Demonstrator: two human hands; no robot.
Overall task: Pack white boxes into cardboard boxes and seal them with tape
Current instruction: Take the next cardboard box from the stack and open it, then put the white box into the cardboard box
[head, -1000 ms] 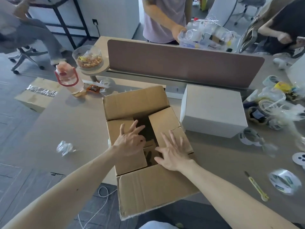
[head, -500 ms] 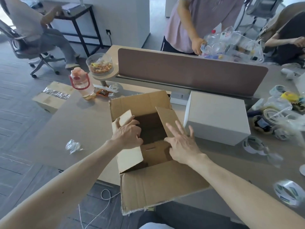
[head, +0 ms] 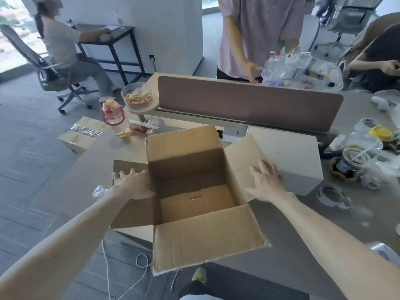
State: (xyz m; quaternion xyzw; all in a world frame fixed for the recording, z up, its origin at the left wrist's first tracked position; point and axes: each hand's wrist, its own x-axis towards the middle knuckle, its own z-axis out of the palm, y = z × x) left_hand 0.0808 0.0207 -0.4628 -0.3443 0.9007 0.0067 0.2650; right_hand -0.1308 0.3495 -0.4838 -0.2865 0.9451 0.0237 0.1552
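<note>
An open cardboard box (head: 207, 234) stands at the near edge of the table with all its flaps spread outward and nothing inside. My left hand (head: 132, 182) presses flat on the left flap, fingers straight. My right hand (head: 267, 182) lies flat on the right flap, fingers spread. Just right of the carton sits a white box (head: 294, 156), touching that right flap. Rolls of clear tape (head: 331, 194) lie on the table to the right of the white box.
A brown divider panel (head: 249, 102) runs across the table behind the boxes. A pink water bottle (head: 114, 118) and a snack bowl (head: 137, 98) stand at the back left. Clutter of tape and plastic (head: 363, 161) fills the right side. A taped carton (head: 83, 133) sits on the floor. People stand and sit beyond the table.
Both inner flaps have been folded outward, opening the carton fully. My hands moved apart from the middle to the left and right flaps. The camera view lifted.
</note>
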